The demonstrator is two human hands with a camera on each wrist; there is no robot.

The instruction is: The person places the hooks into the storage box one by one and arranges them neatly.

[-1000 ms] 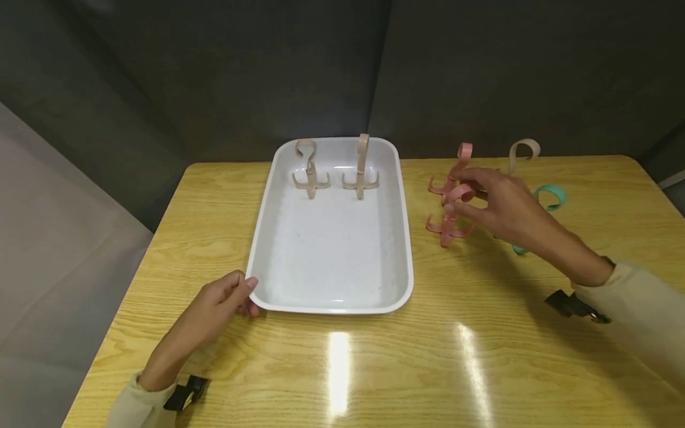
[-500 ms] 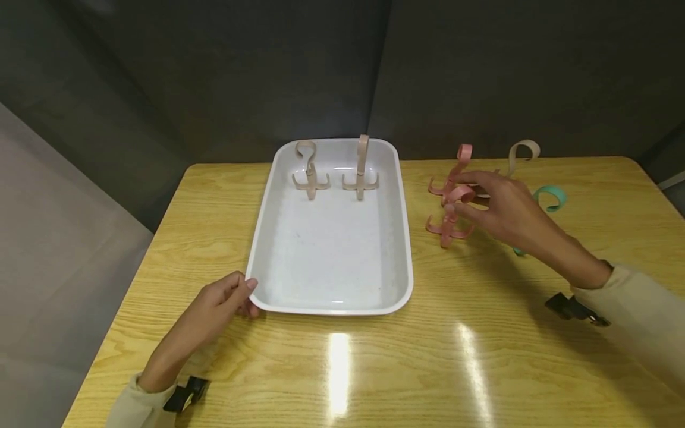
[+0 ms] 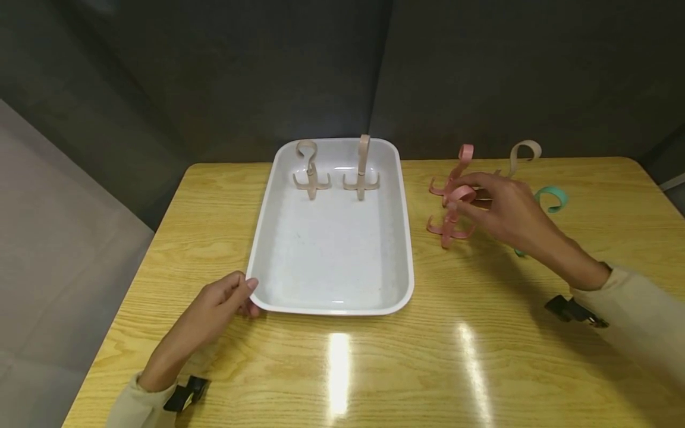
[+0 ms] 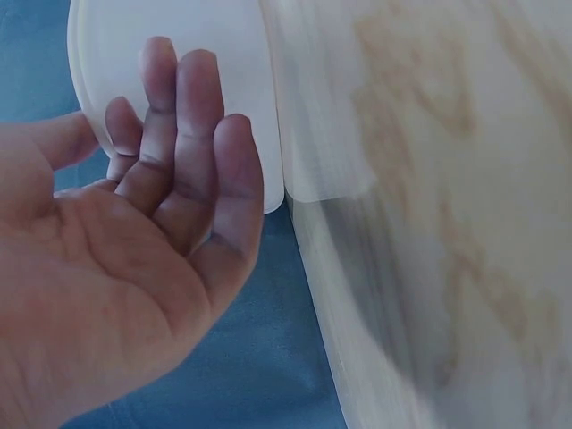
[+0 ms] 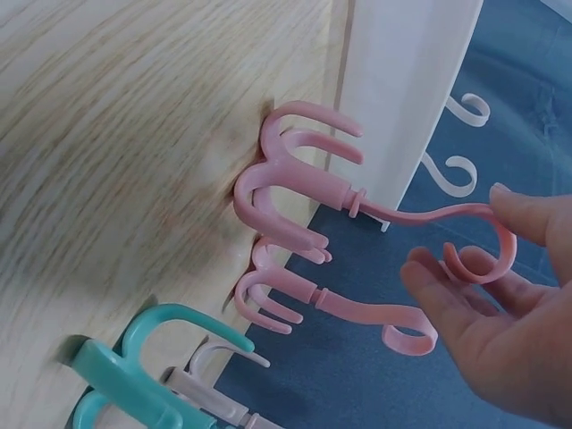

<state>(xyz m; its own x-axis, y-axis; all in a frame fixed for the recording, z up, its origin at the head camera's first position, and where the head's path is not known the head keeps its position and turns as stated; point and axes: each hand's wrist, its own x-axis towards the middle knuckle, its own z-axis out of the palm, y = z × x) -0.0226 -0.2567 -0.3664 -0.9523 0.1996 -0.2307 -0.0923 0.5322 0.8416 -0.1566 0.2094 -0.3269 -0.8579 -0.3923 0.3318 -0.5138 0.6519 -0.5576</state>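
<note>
My left hand (image 3: 219,303) holds the near left corner of a white plastic tray (image 3: 334,258), with the thumb over the rim and the other fingers outside, below it. Two beige pronged hanging hooks (image 3: 312,185) stand side by side at the tray's far end. To the right of the tray, my right hand (image 3: 508,205) grips the curled top of the nearer pink pronged hanging hook (image 5: 304,183), its thumb against the curve and fingers around the curl. The prongs rest on the table. Right behind it stands a second pink hook (image 3: 463,156), partly covered by my fingers.
Beyond my right hand are a beige hook (image 3: 527,145) and a green hook (image 3: 558,196), both partly hidden by the hand. The wooden table (image 3: 342,368) ends at the back against a dark curtain (image 3: 257,77). Grey cloth (image 3: 53,238) hangs at the left.
Almost nothing differs. My right hand stays at the nearer pink hook with only a tiny shift, and my left hand keeps its hold on the tray corner.
</note>
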